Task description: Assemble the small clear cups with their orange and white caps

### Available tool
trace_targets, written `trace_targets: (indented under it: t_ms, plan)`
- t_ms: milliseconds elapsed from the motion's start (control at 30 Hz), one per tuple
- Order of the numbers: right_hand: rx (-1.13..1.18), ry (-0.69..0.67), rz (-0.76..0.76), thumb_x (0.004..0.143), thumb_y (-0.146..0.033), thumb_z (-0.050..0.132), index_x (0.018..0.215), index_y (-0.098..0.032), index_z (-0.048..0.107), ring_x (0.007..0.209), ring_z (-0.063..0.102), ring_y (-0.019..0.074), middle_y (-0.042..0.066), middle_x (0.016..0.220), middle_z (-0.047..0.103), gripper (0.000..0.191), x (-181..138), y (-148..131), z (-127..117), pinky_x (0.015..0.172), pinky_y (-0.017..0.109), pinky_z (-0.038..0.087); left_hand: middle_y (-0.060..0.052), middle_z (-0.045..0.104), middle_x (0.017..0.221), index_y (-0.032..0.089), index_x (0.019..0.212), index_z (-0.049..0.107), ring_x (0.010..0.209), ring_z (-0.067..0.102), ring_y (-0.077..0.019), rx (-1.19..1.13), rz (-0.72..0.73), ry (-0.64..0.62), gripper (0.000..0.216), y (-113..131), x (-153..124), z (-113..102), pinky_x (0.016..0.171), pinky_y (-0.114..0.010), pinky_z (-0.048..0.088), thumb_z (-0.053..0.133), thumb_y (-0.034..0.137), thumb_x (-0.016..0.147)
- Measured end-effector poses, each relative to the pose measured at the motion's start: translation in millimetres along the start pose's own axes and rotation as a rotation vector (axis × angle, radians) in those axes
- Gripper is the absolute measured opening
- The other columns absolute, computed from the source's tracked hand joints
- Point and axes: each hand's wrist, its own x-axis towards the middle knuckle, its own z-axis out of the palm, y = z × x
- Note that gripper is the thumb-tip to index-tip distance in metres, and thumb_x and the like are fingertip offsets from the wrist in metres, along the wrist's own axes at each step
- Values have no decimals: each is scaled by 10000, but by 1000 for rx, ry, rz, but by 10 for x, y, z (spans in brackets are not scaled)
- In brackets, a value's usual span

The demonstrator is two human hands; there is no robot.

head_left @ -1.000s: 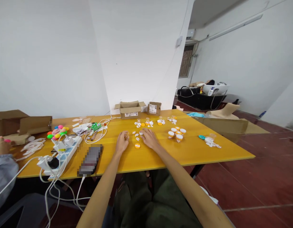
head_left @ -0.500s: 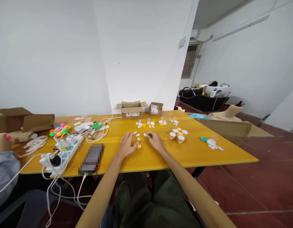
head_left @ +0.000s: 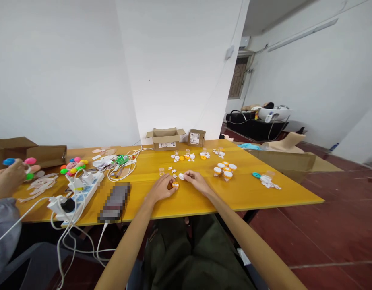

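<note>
My left hand (head_left: 160, 189) rests on the yellow table (head_left: 204, 197) with its fingers curled round a small orange cap (head_left: 175, 185). Just to the right, my right hand (head_left: 195, 180) pinches a small white round piece (head_left: 181, 176) between thumb and fingertips. A tiny clear cup (head_left: 162, 171) stands just behind my left hand, with small white pieces (head_left: 173, 172) scattered beside it. A cluster of little orange-and-white lidded pots (head_left: 225, 169) sits to the right of my right hand.
Two open cardboard boxes (head_left: 165, 139) stand at the table's back edge. A power strip with white cables (head_left: 80, 189) and a dark phone (head_left: 114, 201) lie at the left. Another person's hand (head_left: 9, 179) holds coloured balls at far left. A teal cap and white bits (head_left: 264, 178) lie at right.
My left hand has moved from the clear cup to the orange cap and closed on it. My right hand has picked up a white round piece. The other person's hand rose with coloured balls.
</note>
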Motion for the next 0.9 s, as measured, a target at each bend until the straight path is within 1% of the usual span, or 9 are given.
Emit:
trace_targets:
  t_ms: [100, 233, 400, 500, 633, 733, 833, 900]
  plan:
    - [2, -38, -8, 802, -562, 634, 740, -205, 599, 740, 579, 171, -10, 724, 620, 364, -4, -39, 10, 756, 318, 487, -34, 650, 901, 233, 874, 621, 875, 629, -207, -16, -17, -18, 83, 35, 27, -5, 849, -331, 494, 646, 267, 803]
    - [32, -94, -18, 770, -578, 683, 754, -202, 640, 771, 609, 184, 9, 764, 672, 379, -9, -76, 16, 784, 331, 498, -24, 647, 906, 225, 876, 623, 877, 627, -199, -40, -57, -65, 92, 75, 70, -16, 858, -336, 500, 641, 244, 789]
    - [61, -95, -15, 743, -560, 731, 786, -203, 680, 828, 648, 204, 35, 839, 721, 363, -33, -95, 39, 825, 350, 510, -26, 649, 889, 214, 853, 630, 854, 618, -187, -82, -61, -83, 69, 86, 98, -22, 851, -326, 504, 636, 242, 791]
    - [49, -97, -22, 740, -516, 747, 804, -208, 690, 854, 662, 209, 39, 873, 735, 320, -54, -113, 56, 824, 347, 516, -20, 647, 872, 209, 857, 636, 829, 609, -179, -101, -65, -84, 88, 80, 101, -23, 832, -317, 509, 651, 238, 775]
    - [-2, -112, -45, 763, -415, 738, 846, -213, 699, 840, 666, 203, 26, 869, 738, 222, -75, -152, 70, 799, 336, 522, -18, 661, 880, 204, 931, 655, 810, 608, -168, -159, -68, -78, 169, 65, 99, -16, 817, -308, 518, 666, 230, 765]
    - [-41, -103, -88, 783, -345, 719, 880, -218, 704, 872, 667, 205, 21, 892, 741, 161, -88, -183, 73, 839, 341, 517, -20, 671, 886, 198, 981, 659, 800, 612, -163, -212, -70, -67, 217, 49, 95, -2, 806, -305, 526, 674, 222, 766]
    - [-87, -95, -130, 799, -299, 703, 911, -224, 711, 912, 664, 207, 22, 932, 744, 135, -102, -200, 72, 885, 349, 508, -23, 677, 889, 194, 987, 663, 807, 615, -165, -234, -75, -55, 225, 38, 90, 8, 808, -309, 529, 694, 242, 770]
    - [-118, -93, -145, 804, -279, 695, 925, -226, 714, 914, 663, 208, 23, 939, 743, 133, -109, -201, 73, 885, 349, 508, -27, 682, 896, 194, 977, 666, 810, 614, -167, -235, -83, -51, 220, 38, 88, 9, 806, -310, 531, 704, 256, 769]
